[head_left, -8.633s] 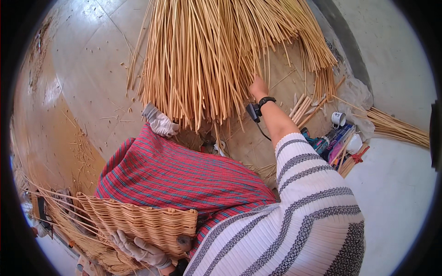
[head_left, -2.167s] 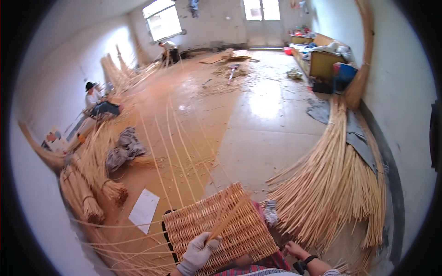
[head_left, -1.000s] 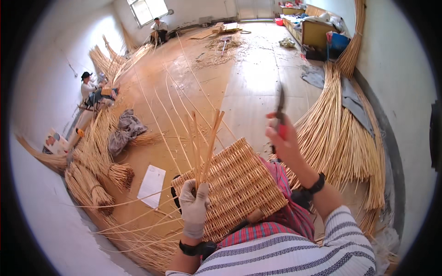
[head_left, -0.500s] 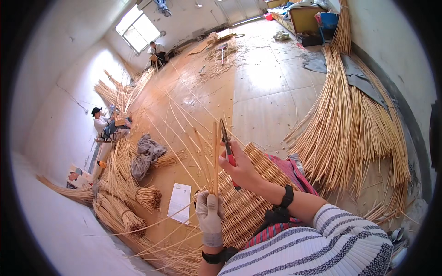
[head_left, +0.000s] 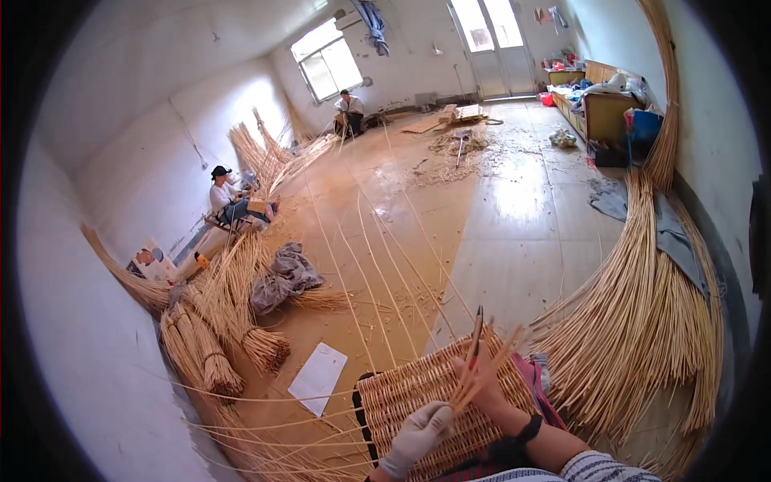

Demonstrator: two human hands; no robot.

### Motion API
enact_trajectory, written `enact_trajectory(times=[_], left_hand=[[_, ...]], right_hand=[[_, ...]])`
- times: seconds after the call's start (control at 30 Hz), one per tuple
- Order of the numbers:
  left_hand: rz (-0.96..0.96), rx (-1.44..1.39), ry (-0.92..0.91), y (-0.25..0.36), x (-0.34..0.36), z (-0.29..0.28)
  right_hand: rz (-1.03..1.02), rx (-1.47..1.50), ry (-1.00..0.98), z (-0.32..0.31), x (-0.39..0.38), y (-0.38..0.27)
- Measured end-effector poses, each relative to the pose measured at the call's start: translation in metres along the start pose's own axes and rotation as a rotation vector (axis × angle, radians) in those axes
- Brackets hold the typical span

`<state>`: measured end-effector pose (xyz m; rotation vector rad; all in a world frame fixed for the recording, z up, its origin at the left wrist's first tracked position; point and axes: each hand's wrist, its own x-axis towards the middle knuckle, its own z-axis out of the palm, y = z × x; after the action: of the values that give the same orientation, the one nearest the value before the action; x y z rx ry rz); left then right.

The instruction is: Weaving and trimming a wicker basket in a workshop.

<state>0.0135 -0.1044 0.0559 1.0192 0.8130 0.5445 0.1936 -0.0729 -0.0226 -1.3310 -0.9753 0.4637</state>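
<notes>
In my left hand (head_left: 422,430), which wears a pale glove, a small bunch of peeled wicker rods (head_left: 499,363) is gripped, their upper ends slanting to the right. My right hand (head_left: 483,392) is bare and closed around red-handled pruning shears (head_left: 477,328), whose dark tip points up. The rods cross in front of my right hand and partly hide its fingers and the handles. Beneath both hands lies a woven wicker panel (head_left: 393,395) on my lap, with long loose rods fanning out from its far and left edges.
A wide spread of wicker rods (head_left: 642,305) covers the floor at right. Tied rod bundles (head_left: 201,345) and a grey cloth (head_left: 287,277) lie at left, near a white sheet (head_left: 318,379). Two people sit farther back, one by the left wall (head_left: 233,197), another under the window (head_left: 348,112).
My view has tipped up toward the far room. The rods in my left hand have gone from nearly upright to slanting right, across my right hand and the shears.
</notes>
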Motion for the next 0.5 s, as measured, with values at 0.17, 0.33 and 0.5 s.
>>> enact_trajectory(times=[0.17,0.33,0.5], left_hand=[[-0.168,0.034,-0.218,-0.006,0.015,0.005],[-0.219,0.079,-0.326,-0.013,0.027,-0.001],[-0.4,0.003,-0.412,-0.015,0.015,0.003]], right_hand=[[0.096,-0.117,-0.031,0.005,0.013,-0.015],[0.123,-0.029,-0.025,0.005,0.0,-0.018],[0.176,0.004,-0.192,-0.001,-0.015,-0.024]])
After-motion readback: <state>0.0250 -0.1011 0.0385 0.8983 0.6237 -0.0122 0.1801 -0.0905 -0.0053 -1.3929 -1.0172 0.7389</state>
